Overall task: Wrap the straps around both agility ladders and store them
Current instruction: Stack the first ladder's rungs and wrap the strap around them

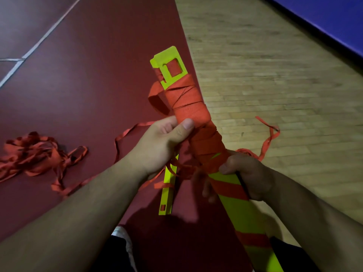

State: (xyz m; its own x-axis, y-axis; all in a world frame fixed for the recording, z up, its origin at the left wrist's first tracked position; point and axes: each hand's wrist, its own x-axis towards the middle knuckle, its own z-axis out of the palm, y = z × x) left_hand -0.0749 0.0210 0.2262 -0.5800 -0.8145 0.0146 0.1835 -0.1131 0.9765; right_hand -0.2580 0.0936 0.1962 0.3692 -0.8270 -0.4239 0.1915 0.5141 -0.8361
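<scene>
A stacked bundle of yellow-green agility ladder rungs [232,205] slants from the lower right up to the centre, its upper half wound in red strap [188,103]. My left hand [161,146] grips the wrapped part from the left, thumb pressed on the strap. My right hand [245,173] clasps the bundle lower down, where the wrap ends. A separate yellow-green rung [167,195] lies on the floor under my hands. A loose heap of red strap [33,154] lies on the red floor at the left, and a loose strap end [269,138] trails on the wood at the right.
The floor is red court surface [88,85] with white lines on the left and pale wooden boards [275,85] on the right. A blue band [324,22] runs along the far right. My dark-clothed legs show at the bottom edge.
</scene>
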